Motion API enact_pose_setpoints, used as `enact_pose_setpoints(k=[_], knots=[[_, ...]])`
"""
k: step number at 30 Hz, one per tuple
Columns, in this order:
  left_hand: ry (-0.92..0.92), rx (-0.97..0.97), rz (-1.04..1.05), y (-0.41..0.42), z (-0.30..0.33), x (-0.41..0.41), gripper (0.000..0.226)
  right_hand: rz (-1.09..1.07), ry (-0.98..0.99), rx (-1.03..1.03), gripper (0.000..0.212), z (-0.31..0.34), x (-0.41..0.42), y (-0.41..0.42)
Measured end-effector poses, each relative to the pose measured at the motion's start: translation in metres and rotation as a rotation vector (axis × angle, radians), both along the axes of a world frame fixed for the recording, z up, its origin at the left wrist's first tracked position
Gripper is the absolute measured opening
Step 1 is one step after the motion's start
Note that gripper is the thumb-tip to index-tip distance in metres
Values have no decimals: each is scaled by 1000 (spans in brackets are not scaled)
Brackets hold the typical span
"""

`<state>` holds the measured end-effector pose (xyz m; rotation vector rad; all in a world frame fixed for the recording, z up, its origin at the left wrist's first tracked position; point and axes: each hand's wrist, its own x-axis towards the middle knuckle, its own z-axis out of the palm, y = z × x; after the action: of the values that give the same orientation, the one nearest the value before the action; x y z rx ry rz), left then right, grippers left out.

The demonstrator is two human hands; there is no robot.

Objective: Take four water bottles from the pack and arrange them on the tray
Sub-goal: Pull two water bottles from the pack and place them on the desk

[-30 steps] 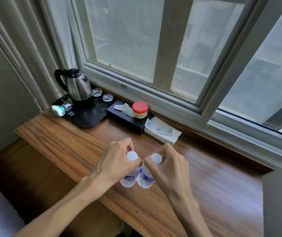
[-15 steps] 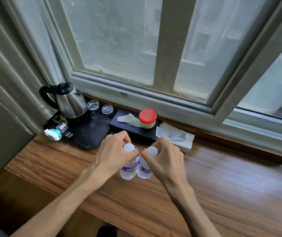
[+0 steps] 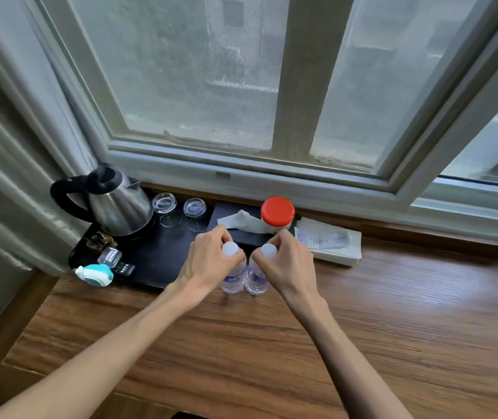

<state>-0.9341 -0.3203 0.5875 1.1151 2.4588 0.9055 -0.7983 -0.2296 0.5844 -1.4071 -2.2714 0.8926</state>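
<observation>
My left hand (image 3: 208, 264) has its fingers closed around the neck of one clear plastic white-capped water bottle (image 3: 233, 276); my right hand (image 3: 287, 264) grips a second identical bottle (image 3: 256, 278). Both stand upright, just beside each other on the wooden bench (image 3: 393, 328), at the near edge of the black tray (image 3: 163, 252) carrying a steel kettle (image 3: 114, 204).

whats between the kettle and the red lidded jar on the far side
In the head view, two clear glasses stand on the black tray between the kettle and the red-lidded jar, with a white tissue nearer the jar.

Daylit window (image 3: 241, 86) with grey curtain (image 3: 9, 164) above wooden counter (image 3: 393, 328).
</observation>
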Motion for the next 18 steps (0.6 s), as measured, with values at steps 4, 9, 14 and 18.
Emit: enact_pose_setpoints(k=[4,9,14,18], knots=[[-17,25,-15,12,-1,-17,26,-5,-13,36,31,0,-23,5],[-17,46,-39,19,-2,-27,27,-35,-40,65,30,4,-36,9],[-25,58,-63,23,-5,-34,26,-33,-54,85,29,6,-39,9],[-37,61,-106,23,-6,-40,33,-7,-74,89,31,7,-37,9]])
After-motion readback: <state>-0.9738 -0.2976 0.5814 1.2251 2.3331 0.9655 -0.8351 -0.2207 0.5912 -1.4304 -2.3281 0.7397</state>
